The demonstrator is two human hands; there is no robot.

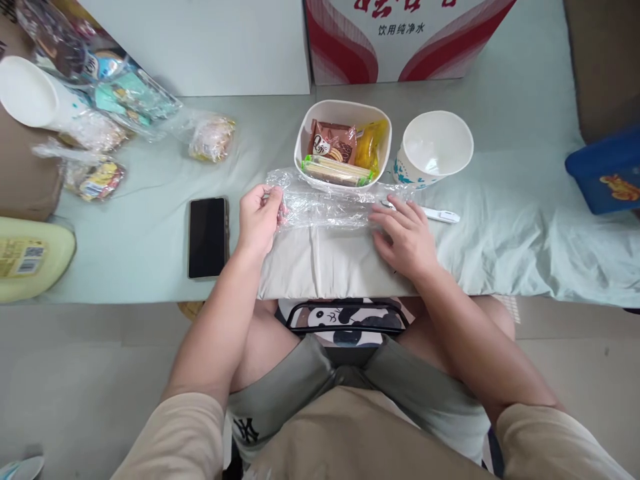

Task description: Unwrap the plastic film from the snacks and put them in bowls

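A sheet or bag of clear crinkled plastic film (325, 208) lies flat on the cloth, spanning the gap between my hands. My left hand (260, 217) pinches its left end between thumb and fingers. Over the right end rests my right hand (404, 233), fingers spread and lying on the film. A slim white tool (443, 215), maybe a pen or cutter, pokes out beyond my right fingers; its other end is partly covered. Just behind the film stands a white square bowl (306, 127) with a brown snack packet (334, 141), a yellow packet (371, 143) and a clear-wrapped biscuit packet (337, 171).
Right of the bowl is a white paper cup (425, 163). A phone (207, 238) lies left of my left hand. Wrapped snacks (213, 138) and another paper cup (35, 93) are farther left. Large boxes (400, 53) stand behind; a blue container (607, 170) is at right.
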